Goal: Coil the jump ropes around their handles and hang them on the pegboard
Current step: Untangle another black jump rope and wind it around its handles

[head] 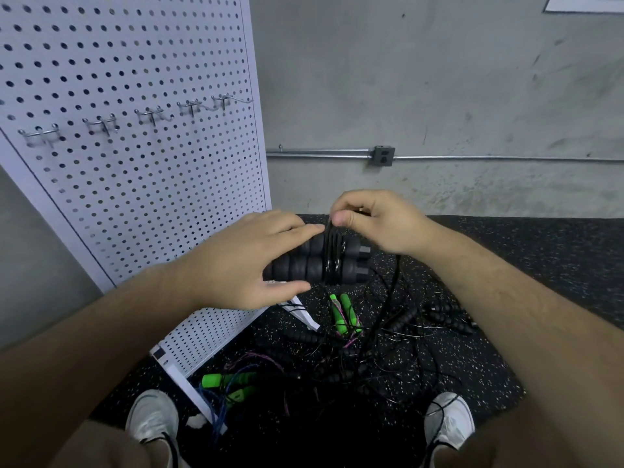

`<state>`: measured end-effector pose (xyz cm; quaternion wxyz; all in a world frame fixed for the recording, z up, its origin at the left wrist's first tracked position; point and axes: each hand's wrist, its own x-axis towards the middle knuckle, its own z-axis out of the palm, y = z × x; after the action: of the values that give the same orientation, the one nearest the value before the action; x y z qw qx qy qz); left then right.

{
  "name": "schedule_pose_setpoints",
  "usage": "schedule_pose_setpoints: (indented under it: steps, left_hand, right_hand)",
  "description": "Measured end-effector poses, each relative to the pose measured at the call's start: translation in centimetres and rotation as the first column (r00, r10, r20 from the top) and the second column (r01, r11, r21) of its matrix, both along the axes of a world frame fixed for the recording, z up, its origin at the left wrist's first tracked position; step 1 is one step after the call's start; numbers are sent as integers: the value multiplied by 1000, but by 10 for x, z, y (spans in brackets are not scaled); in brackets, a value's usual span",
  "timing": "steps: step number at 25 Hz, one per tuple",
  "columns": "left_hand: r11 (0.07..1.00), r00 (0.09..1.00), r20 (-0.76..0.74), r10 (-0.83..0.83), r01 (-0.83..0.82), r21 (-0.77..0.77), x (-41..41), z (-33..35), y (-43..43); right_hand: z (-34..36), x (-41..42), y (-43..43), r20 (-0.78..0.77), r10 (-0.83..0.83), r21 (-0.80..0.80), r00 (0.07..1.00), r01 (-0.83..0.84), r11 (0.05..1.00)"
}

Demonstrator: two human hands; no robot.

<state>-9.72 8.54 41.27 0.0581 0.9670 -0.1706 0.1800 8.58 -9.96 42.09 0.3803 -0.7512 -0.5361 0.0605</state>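
Note:
Two black ribbed jump rope handles [304,266] lie side by side, held level at chest height. My left hand [250,258] grips them from the left, thumb underneath. A few turns of thin black rope [332,258] wrap the handles near their right end. My right hand [374,221] pinches that rope just above the wraps; the loose rest hangs down to the floor. The white pegboard [141,163] stands to the left with a row of bare metal hooks [152,116].
On the black speckled mat [489,349] lies a tangle of more ropes: a green-handled pair [344,314], another green-handled pair [233,386] by the pegboard's foot, and several black handles. My white shoes [449,420] stand at either side. A concrete wall with conduit and outlet [384,156] lies behind.

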Motion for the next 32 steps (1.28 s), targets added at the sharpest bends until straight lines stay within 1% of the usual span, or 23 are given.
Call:
schedule_pose_setpoints:
  steps: [1,2,3,4,6,7,9,11,14,17,21,24,26,28,29,30,32]
  left_hand:
    - [999,1000,-24,-2,1,-41,-4,1,-1]
    - [997,999,-39,13,-16,-70,-7,2,-2]
    - [996,999,-30,42,-44,-82,-8,3,-2]
    - [994,997,-4,79,-79,-82,-7,4,-1]
    - [987,988,39,152,-149,-65,-3,6,8]
    - [983,982,51,181,-178,-51,-1,6,14]
    - [974,972,63,225,-224,-29,2,3,26]
    - [964,961,67,267,-265,-30,4,1,32]
    - [949,944,90,316,-316,-17,10,-1,38]
    - [928,925,75,372,-372,-5,13,-2,52]
    - [921,921,-4,389,-389,28,17,-6,63]
    - [928,930,-56,364,-358,101,22,-17,60]
    - [929,924,-129,360,-343,137,26,-26,60]
    - [942,923,-196,331,-311,124,28,-31,59]
    - [953,932,-205,298,-280,112,29,-32,57]
    - [964,944,-199,262,-246,98,29,-32,54]
    - [980,962,-185,200,-197,32,28,-30,46]
  right_hand:
    - [-1,-2,0,-145,56,43,988,-51,998]
    - [-5,-5,2,-330,106,93,938,-80,992]
    - [-9,-9,5,-476,130,101,869,-93,991]
    - [-16,-14,8,-529,95,42,844,-86,995]
    - [-35,-32,17,-373,-25,-144,927,-31,989]
    - [-43,-43,22,-335,-38,-172,941,-21,985]
    - [-49,-61,31,-411,-33,-109,911,-13,994]
    - [-45,-68,35,-403,-72,-81,912,43,996]
    - [-34,-78,28,-315,-93,-158,945,44,987]
    - [-23,-92,17,-241,-72,-248,968,11,969]
    - [-2,-96,7,-16,-63,-291,998,56,955]
    - [13,-94,-2,151,-48,-297,987,92,951]
    - [25,-94,-7,239,-41,-283,970,110,953]
    - [34,-92,-10,381,-38,-267,924,149,952]
    - [37,-88,-10,445,-53,-243,894,177,954]
    - [38,-81,-10,480,-80,-211,874,203,956]
    - [36,-61,-10,490,-144,-135,860,238,962]
